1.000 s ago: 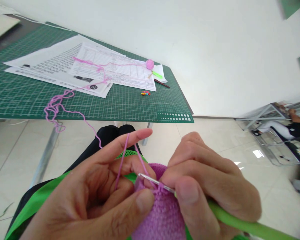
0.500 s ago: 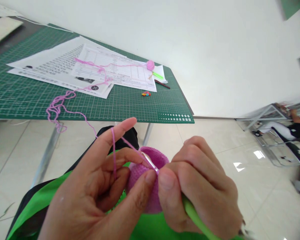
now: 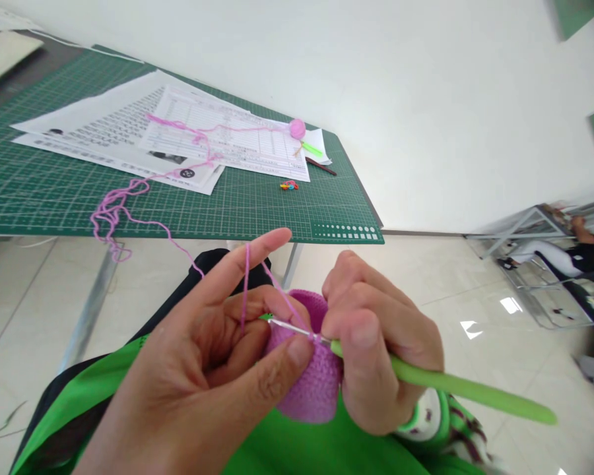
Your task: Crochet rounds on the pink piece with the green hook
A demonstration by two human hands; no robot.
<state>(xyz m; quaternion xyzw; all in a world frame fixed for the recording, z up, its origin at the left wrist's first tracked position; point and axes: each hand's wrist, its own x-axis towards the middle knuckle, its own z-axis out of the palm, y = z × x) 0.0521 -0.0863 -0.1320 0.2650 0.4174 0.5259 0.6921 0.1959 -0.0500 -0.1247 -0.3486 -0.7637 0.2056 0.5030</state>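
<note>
A pink crochet piece [image 3: 313, 392], cup-shaped with an open top, is pinched at its rim between the thumb and fingers of my left hand [image 3: 218, 349]. Pink yarn [image 3: 246, 284] loops over my raised left index finger and slants down to the rim. My right hand [image 3: 381, 336] grips a crochet hook [image 3: 465, 388] with a thick light-green handle. Its silver shaft passes through stitches at the rim, and the tip points left over my left fingers. Part of the crochet piece is hidden behind my hands.
Loose yarn [image 3: 121, 204] trails over the edge of a table with a green cutting mat [image 3: 257, 211]. On it lie printed papers [image 3: 113, 132], a small yarn ball [image 3: 297, 128], a bright green item [image 3: 311, 149] and colourful small clips [image 3: 290, 185]. Another person [image 3: 569, 257] sits far right.
My right hand has turned, swinging the hook from steeply slanted to nearly level, with its handle out to the right. My left hand and the crochet piece have shifted slightly right.
</note>
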